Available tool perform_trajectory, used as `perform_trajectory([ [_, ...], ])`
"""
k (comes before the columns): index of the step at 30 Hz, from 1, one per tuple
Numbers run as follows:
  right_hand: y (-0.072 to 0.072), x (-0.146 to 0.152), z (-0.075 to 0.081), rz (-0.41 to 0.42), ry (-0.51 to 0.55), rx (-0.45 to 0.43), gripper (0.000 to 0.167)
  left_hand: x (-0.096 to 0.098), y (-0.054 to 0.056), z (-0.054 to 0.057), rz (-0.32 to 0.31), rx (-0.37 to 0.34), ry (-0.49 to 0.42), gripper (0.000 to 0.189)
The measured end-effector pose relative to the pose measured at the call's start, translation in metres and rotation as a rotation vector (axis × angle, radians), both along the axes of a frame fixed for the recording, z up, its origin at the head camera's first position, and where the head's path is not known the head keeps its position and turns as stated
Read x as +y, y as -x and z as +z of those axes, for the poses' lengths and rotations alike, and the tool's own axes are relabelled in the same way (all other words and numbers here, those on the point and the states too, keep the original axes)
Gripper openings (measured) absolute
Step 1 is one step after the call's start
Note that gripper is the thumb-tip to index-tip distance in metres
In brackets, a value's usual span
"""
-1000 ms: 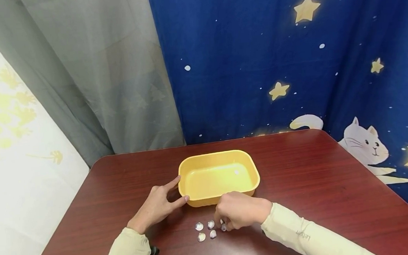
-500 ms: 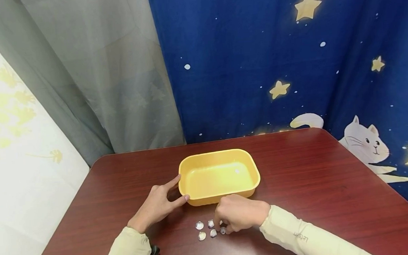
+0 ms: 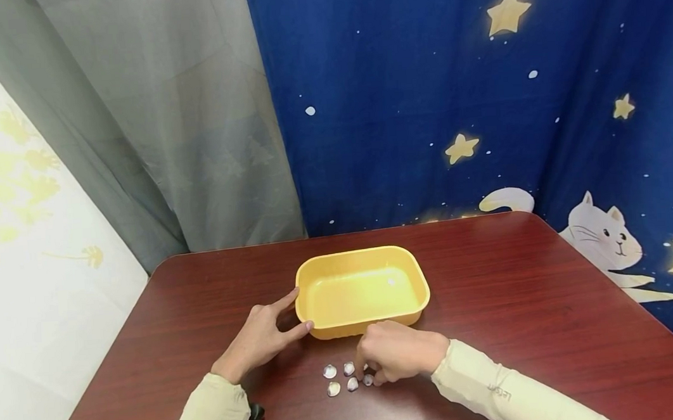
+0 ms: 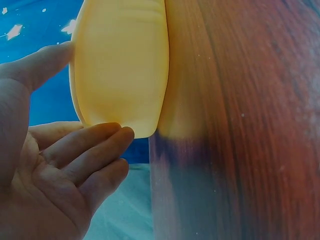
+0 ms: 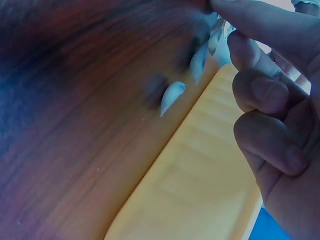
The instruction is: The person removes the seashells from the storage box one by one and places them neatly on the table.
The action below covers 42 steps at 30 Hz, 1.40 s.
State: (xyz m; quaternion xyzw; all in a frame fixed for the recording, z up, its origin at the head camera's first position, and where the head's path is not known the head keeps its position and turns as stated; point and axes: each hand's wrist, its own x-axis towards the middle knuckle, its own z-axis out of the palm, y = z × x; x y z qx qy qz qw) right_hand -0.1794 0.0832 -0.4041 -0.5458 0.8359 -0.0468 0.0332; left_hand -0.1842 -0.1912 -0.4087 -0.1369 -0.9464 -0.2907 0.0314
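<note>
In the head view a yellow plastic tub (image 3: 354, 329) stands on the table. My left hand (image 3: 258, 341) rests at its left end, thumb on the near rim and forefinger on the end wall. Its other fingers (image 4: 100, 155) are loosely bent beside the tub in the left wrist view. Several small pale seashells (image 3: 334, 389) lie in two short rows in front of the tub. My right hand (image 3: 398, 352) pinches the near-right seashell (image 3: 368, 380) between thumb and forefinger, low over the table. Another seashell behind it is mostly hidden by the hand.
A dark red-brown wooden table (image 3: 505, 277) carries everything. Beyond its back edge hang a blue star-patterned curtain (image 3: 390, 137) and a grey curtain (image 3: 207, 147). A small black device (image 3: 256, 417) sits at the left wrist. One pale spot shows inside the tub.
The seashell in my right fingers has shifted slightly toward me, in line with the near row. My left hand and the tub have stayed in place.
</note>
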Motion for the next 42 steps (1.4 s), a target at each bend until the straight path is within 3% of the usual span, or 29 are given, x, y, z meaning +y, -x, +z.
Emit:
perform_trajectory([
  [10,0.003,0.008,0.016,-0.034,0.006,-0.021,0.024,0.000,0.000,-0.001,-0.005,0.005,-0.005,0.082],
  [19,0.018,0.016,0.036,-0.057,0.075,-0.081,0.016,-0.001,0.000,0.000,-0.011,0.016,0.000,0.082],
  [28,0.042,0.029,0.050,-0.092,0.183,-0.004,0.013,-0.001,0.000,0.000,0.004,0.005,0.000,0.080],
  [34,0.066,0.041,0.047,-0.172,0.224,0.046,0.012,-0.001,0.000,0.000,0.001,0.003,0.004,0.081],
  [42,0.094,0.050,0.024,-0.270,0.183,0.084,0.017,0.000,0.001,-0.001,-0.011,0.012,0.005,0.081],
])
